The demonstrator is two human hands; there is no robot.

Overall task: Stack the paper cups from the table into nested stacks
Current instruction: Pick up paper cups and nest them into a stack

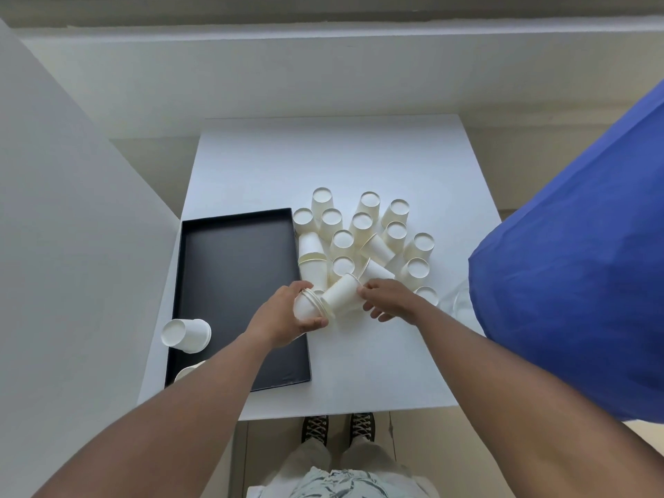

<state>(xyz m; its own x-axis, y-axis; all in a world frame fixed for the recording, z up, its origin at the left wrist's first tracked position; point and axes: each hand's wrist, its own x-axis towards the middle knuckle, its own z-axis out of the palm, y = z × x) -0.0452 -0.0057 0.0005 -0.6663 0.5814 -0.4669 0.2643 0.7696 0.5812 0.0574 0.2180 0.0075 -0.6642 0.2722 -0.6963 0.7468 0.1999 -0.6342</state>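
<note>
A: Nearest, bottom edge at 6 o'clock: pale patterned clothing (337,485), then two dark laced shoes (337,427) on the floor under the desk (323,156).

B: Hands?

A: Left hand (287,318) curled round a short nested stack (307,306) lying on its side, rims pointing toward 3 o'clock. Right hand (390,298) pinches the rim end of a single cup (341,291), which is tilted, its base toward the stack's open end. Whether it has gone in, cannot tell.

B: Loose cups?

A: A cluster of cups (359,231) at 12 o'clock from the hands, mostly upside down, a few tipped over, close together and touching in places.

B: Anything else?

A: Black tray (233,267) at 9 o'clock, just beside the cluster. One cup on its side (187,335) across the tray's left wall, another (187,372) partly hidden by the left forearm. Blue fabric (582,282) fills 3 o'clock.
</note>
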